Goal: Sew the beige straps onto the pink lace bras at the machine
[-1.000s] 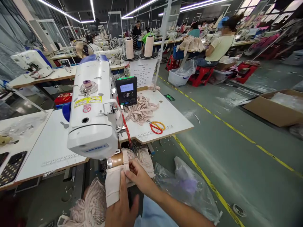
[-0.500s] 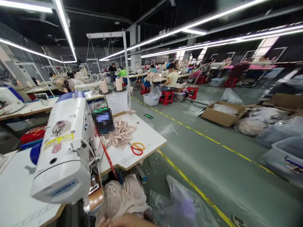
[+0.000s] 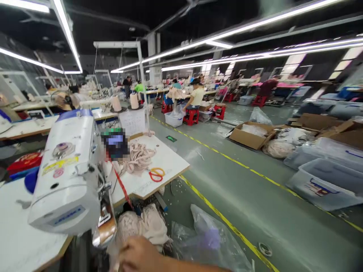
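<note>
My right hand (image 3: pixel 140 254) reaches in from the bottom edge, its fingers curled closed. What the fingers grip, if anything, is hidden beneath the hand. Right behind it lies a heap of beige fabric pieces (image 3: pixel 154 226), with more pale cloth just left of the fingers. My left hand is out of view. To the left stands a white sewing machine (image 3: pixel 66 177) with a copper-coloured curved guide (image 3: pixel 106 228) at its front. A red strap (image 3: pixel 121 185) hangs down beside the machine. On the white tabletop (image 3: pixel 170 164) rest a tangle of beige strips (image 3: pixel 138 158) and orange-and-red-handled scissors (image 3: pixel 156 174).
Clear plastic bags (image 3: pixel 210 241) lie on the floor at right, beside a yellow floor line (image 3: pixel 227 219). Farther right are an open cardboard box (image 3: pixel 249 138) and plastic bins (image 3: pixel 326 185). A seated person (image 3: pixel 195 96) works in the background. Thread cones (image 3: pixel 134 101) stand behind the table.
My right hand has come up farther into view, in front of the beige fabric. The camera has turned slightly right, so the scene has shifted left.
</note>
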A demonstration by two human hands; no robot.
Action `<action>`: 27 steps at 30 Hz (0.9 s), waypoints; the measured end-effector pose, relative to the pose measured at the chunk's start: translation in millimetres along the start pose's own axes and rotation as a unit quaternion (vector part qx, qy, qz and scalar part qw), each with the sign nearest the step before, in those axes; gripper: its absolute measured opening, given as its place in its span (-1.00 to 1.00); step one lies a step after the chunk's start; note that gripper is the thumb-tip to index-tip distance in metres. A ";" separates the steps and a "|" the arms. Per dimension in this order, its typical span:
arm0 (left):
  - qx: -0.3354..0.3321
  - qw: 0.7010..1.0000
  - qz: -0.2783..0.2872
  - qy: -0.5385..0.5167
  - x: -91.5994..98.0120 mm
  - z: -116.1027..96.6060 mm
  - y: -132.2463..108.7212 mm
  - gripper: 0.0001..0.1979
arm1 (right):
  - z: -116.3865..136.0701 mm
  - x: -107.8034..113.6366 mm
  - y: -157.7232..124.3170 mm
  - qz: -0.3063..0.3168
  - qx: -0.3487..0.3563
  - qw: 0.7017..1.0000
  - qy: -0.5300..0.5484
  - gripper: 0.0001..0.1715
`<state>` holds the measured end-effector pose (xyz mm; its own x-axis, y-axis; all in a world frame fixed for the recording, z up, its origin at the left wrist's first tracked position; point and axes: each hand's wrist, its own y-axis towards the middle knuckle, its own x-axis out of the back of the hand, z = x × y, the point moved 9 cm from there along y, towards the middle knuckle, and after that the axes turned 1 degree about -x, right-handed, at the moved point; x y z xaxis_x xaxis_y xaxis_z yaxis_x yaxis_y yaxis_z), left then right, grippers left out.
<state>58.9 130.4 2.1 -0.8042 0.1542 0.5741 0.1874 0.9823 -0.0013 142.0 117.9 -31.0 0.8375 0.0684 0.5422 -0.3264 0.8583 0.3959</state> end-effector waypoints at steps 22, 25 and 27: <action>0.183 0.968 0.085 -0.147 -7.5 103.0 -48.5 -0.45 | -5.2 -7.9 -10.0 0.090 0.030 0.994 -0.049 -0.80; 0.211 0.963 0.093 -0.142 -4.2 127.1 -45.3 -0.41 | -84.4 62.1 21.4 0.032 -0.135 0.964 -0.225 -0.72; 0.209 0.963 0.096 -0.142 -2.1 135.6 -43.2 -0.40 | -126.5 119.1 47.2 -0.025 -0.206 0.935 -0.287 -0.57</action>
<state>-24.0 102.1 -110.1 -0.9100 0.3023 0.2837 0.1523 0.8802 -0.4496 281.8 230.9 -41.5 0.4352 -0.1604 0.8859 0.0023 0.9842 0.1770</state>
